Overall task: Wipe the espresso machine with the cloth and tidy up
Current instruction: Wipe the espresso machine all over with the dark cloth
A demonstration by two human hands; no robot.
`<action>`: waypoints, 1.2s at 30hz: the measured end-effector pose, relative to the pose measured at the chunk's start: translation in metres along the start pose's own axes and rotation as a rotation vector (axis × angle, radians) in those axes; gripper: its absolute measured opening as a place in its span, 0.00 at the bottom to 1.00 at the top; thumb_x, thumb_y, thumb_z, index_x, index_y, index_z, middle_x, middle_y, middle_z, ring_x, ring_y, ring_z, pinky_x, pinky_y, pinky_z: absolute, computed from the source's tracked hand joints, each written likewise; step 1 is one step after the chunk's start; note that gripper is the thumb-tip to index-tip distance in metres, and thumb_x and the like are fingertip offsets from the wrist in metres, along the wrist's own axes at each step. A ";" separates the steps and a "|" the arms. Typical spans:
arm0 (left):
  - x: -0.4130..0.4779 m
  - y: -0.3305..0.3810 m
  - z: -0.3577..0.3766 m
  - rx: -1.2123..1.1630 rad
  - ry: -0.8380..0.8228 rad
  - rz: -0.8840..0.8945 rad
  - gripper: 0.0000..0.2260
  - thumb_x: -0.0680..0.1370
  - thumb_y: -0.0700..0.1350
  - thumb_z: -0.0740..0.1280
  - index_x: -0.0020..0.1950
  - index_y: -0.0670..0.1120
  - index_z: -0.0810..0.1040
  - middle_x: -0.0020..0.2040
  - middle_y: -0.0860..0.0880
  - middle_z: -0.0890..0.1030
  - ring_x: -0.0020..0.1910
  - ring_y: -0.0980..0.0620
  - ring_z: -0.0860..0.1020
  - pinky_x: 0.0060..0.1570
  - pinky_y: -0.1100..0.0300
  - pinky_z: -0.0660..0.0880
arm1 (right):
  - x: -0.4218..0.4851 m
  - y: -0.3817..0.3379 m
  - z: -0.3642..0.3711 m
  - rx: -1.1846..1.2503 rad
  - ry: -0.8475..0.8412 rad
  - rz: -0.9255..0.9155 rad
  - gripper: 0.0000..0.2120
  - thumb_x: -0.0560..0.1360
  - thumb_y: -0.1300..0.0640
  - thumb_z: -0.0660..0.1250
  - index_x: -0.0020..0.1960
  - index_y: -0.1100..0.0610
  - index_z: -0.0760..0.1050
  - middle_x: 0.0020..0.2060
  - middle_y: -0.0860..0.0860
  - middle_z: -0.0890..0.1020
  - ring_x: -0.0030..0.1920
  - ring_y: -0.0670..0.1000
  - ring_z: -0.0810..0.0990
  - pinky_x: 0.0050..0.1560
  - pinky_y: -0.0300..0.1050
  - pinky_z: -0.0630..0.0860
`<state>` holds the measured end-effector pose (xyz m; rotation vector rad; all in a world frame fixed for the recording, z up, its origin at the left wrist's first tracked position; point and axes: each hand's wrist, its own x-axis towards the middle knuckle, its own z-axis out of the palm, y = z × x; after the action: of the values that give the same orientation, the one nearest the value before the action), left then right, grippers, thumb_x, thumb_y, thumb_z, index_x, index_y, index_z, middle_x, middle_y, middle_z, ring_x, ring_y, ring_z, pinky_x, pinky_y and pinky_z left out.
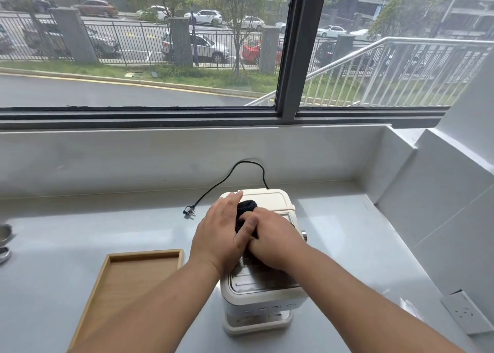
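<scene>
A cream-coloured espresso machine (260,286) was seen standing on a pale grey worktop (347,232) below a large window (187,45). Both bare hands were laid on the top of the machine. A dark cloth (245,211) was bunched there, between the two hands and partly hidden by them. The left hand (223,232) was spread flat, its fingers reaching toward the back lid of the machine and its thumb laid across the cloth. The right hand (275,239) was curled over the near part of the cloth, with its grip closed on the fabric; the fingertips themselves were hidden beneath the hand. The left hand's grip was wide, pressed on rather than wrapped around the cloth.

A ribbed metal plate was visible on the front part of the machine's top, just below the wrists, and a row of small buttons was seen on the front face. A round knob stuck out from the machine's right side.

A black power cord (230,176) was run from the back of the machine in a loop across the worktop, with its plug (188,210) lying loose to the left. An empty wooden tray (101,294) was placed just to the left of the machine. A wall socket (466,315) was set in the tiled wall at the right. Metal items (5,243), cut off by the left edge, could not be made out.
</scene>
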<state>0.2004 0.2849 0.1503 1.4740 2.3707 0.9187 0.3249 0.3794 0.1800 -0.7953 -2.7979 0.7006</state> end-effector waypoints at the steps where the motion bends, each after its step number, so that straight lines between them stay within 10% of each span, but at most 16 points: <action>1: -0.001 0.000 -0.001 -0.004 -0.009 -0.009 0.40 0.75 0.76 0.44 0.84 0.57 0.59 0.82 0.53 0.65 0.82 0.52 0.58 0.78 0.47 0.61 | -0.005 -0.001 0.000 0.012 0.008 -0.002 0.06 0.73 0.48 0.61 0.48 0.44 0.74 0.43 0.44 0.77 0.46 0.52 0.77 0.44 0.53 0.78; 10: -0.003 0.007 -0.005 0.153 -0.084 0.014 0.45 0.72 0.78 0.43 0.83 0.57 0.62 0.83 0.53 0.65 0.84 0.49 0.54 0.80 0.46 0.55 | -0.055 -0.003 -0.004 -0.019 -0.019 -0.035 0.15 0.74 0.42 0.59 0.58 0.45 0.75 0.51 0.47 0.82 0.52 0.54 0.80 0.49 0.53 0.79; 24: 0.001 0.027 0.015 0.345 -0.123 -0.072 0.37 0.79 0.72 0.46 0.75 0.47 0.68 0.83 0.44 0.60 0.84 0.40 0.48 0.80 0.42 0.53 | -0.089 0.034 -0.028 -0.011 -0.025 0.003 0.10 0.66 0.45 0.62 0.38 0.51 0.70 0.35 0.46 0.74 0.40 0.49 0.72 0.39 0.48 0.73; 36: 0.004 0.018 0.020 0.368 -0.191 0.018 0.30 0.80 0.68 0.46 0.83 0.64 0.56 0.87 0.54 0.51 0.85 0.46 0.44 0.82 0.38 0.42 | -0.044 0.068 -0.023 0.381 0.191 0.275 0.07 0.66 0.49 0.62 0.43 0.45 0.76 0.44 0.47 0.75 0.40 0.45 0.76 0.40 0.39 0.71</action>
<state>0.2214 0.3017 0.1454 1.6247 2.4749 0.3332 0.3995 0.4159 0.1677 -1.1074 -2.3063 1.0935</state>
